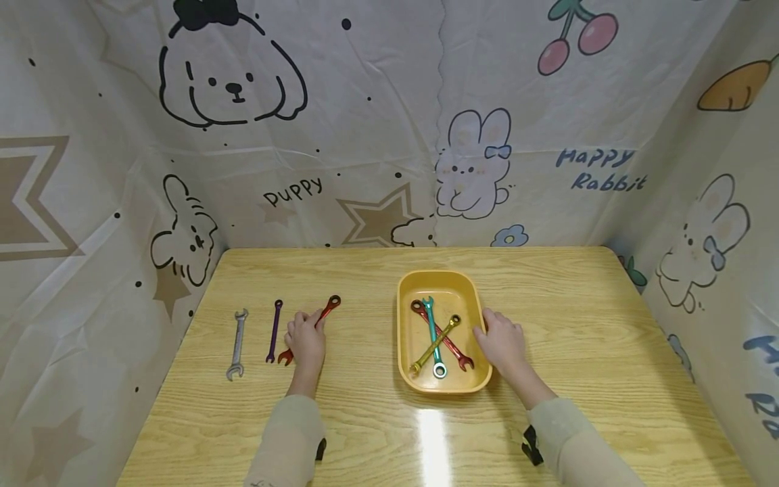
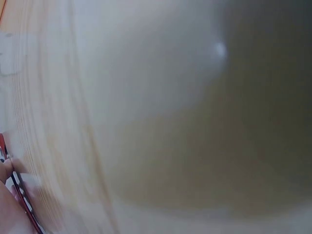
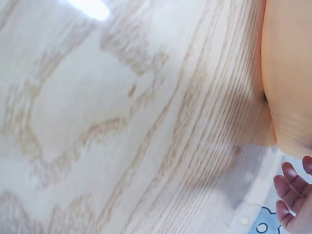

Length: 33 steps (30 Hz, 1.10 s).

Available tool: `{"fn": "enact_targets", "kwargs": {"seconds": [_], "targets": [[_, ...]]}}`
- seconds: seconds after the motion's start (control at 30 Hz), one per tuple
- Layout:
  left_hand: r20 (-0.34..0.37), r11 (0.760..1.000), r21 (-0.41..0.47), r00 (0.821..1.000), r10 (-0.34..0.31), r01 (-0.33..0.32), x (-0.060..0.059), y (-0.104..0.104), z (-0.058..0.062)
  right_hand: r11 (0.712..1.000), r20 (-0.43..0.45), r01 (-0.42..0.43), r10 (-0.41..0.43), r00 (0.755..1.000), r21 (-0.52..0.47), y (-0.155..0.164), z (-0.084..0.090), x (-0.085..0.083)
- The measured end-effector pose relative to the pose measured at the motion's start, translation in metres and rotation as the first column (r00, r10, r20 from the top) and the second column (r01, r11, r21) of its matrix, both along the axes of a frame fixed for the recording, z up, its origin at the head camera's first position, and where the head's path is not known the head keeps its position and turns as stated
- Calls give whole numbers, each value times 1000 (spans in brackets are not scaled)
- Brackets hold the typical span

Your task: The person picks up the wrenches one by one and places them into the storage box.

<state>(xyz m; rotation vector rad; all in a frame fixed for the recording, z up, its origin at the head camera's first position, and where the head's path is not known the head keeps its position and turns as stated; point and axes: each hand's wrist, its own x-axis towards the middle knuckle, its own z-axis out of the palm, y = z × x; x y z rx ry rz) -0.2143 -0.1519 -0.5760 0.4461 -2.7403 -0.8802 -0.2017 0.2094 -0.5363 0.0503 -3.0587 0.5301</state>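
In the head view my left hand (image 1: 306, 338) grips a red combination wrench (image 1: 331, 306) around its middle, covering the shaft. Its ring end points up and right, its open end down and left. At the left edge of the left wrist view, fingertips (image 2: 6, 169) pinch the dark red shaft. My right hand (image 1: 504, 340) rests beside a yellow plastic bin (image 1: 444, 389), thumb at the right rim. In the right wrist view its fingers (image 3: 287, 187) are relaxed and slightly bent near the bin wall. Crossed inside the bin lie a red wrench (image 1: 450, 346), a teal wrench (image 1: 433, 328) and a gold wrench (image 1: 437, 343).
Left of the left hand, a purple wrench (image 1: 274, 331) and a silver open-end wrench (image 1: 238, 345) lie apart on the wood-grain table (image 1: 365, 433). Cloth curtains (image 1: 365, 135) printed with cartoon animals stand along the table's back and sides.
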Motion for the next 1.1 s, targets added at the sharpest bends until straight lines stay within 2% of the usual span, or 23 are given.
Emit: {"fn": "enact_targets", "kwargs": {"seconds": [0.2,0.7,1.1], "targets": [[-9,1000,6,1000,15,-15,0,2,1,1000,-9,3,-3,1000,-5,0,-1,0],[19,999,10,998,53,-53,-2,6,5,1000,-4,3,-3,1000,-11,0,-2,-1],[6,998,7,998,69,-70,-4,6,-1,1000,2,6,-6,1000,-16,-1,2,0]]}}
